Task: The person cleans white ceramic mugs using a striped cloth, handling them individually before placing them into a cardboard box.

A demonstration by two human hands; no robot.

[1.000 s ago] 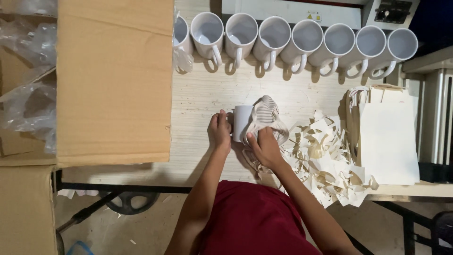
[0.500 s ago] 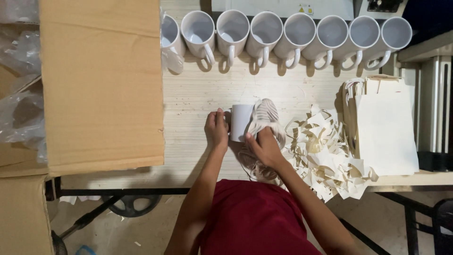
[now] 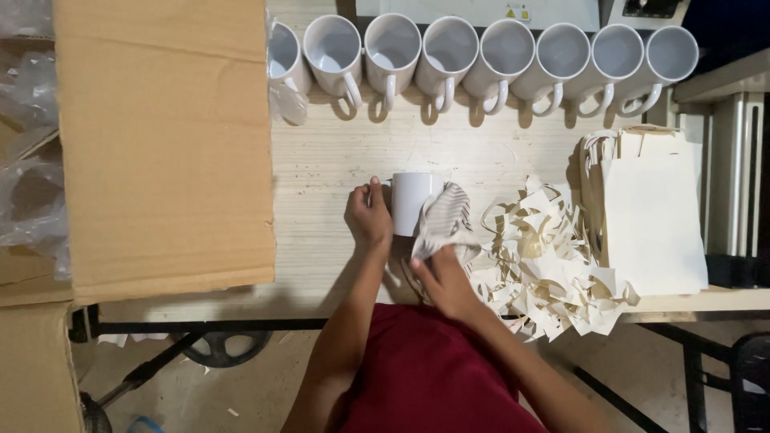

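White mug (image 3: 411,200) at mid tabletop (image 3: 321,176), gripped at its side by left hand (image 3: 367,216). Right hand (image 3: 441,277) closed on striped cloth (image 3: 443,218), pressed against mug. Row of mugs (image 3: 481,52) behind; paper scraps (image 3: 553,265) just beside.

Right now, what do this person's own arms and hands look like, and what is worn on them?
Both arms are bare from the shoulder area down, with no sleeves reaching the forearms. The left hand and right hand are bare: no gloves, and no watch, ring or bracelet can be made out. The person wears a dark red top. No markings are visible.
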